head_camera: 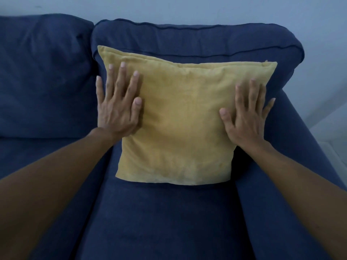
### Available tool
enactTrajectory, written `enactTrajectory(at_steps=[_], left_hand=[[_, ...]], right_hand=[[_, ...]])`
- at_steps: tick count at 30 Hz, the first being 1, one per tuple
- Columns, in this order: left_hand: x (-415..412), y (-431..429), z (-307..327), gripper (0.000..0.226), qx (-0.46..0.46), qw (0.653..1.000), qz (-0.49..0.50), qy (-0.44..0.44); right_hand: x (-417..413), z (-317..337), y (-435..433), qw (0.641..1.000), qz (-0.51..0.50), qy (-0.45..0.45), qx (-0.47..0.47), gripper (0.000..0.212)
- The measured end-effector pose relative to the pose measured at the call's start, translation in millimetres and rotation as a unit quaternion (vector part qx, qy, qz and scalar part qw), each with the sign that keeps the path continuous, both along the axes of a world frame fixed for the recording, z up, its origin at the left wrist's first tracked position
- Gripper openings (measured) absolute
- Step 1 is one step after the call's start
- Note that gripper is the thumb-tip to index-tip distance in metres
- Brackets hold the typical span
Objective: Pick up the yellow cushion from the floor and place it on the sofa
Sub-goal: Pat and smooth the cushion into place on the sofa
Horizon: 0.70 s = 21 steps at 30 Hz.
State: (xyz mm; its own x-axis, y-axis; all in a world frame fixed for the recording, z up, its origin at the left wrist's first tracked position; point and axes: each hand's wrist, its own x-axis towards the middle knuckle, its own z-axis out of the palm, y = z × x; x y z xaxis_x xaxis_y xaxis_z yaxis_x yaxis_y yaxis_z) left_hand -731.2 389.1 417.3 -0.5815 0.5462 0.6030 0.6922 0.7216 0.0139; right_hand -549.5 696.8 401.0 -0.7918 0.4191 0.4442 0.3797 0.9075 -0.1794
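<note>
The yellow cushion (pixel 180 121) stands on the seat of the dark blue sofa (pixel 169 212), leaning against the right back pillow. My left hand (pixel 117 104) lies flat on the cushion's left side, fingers spread. My right hand (pixel 246 113) lies flat on its right side, fingers spread too. Neither hand is curled around the cushion; both palms rest on its front face.
A second blue back pillow (pixel 43 72) fills the left. The sofa's right armrest (pixel 304 147) runs down the right side. A pale wall (pixel 187 8) is behind, and a strip of light floor (pixel 336 151) shows at the far right.
</note>
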Motion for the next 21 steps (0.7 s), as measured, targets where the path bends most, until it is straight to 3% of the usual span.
enactTrajectory(at_steps=[3,8,14,21], left_hand=[[37.8,17.6,-21.6,0.063,0.017,0.997,-0.056,0.042],[87.2,48.5,-72.1,0.063,0.02,0.995,-0.087,0.037],[65.8,24.3,-109.6,0.064,-0.003,0.998,-0.035,0.052],[35.5,-17.6,-114.2,0.065,-0.043,0.998,-0.011,0.035]], right_hand=[[7.2,-20.8,-37.7,0.997,0.063,0.036,0.04,0.085],[12.5,-73.0,-101.8,0.983,0.148,0.048,0.092,0.096],[20.0,-108.1,-76.8,0.992,0.096,0.016,0.085,0.12],[39.8,-112.8,-29.7,0.995,0.057,-0.051,0.059,0.119]])
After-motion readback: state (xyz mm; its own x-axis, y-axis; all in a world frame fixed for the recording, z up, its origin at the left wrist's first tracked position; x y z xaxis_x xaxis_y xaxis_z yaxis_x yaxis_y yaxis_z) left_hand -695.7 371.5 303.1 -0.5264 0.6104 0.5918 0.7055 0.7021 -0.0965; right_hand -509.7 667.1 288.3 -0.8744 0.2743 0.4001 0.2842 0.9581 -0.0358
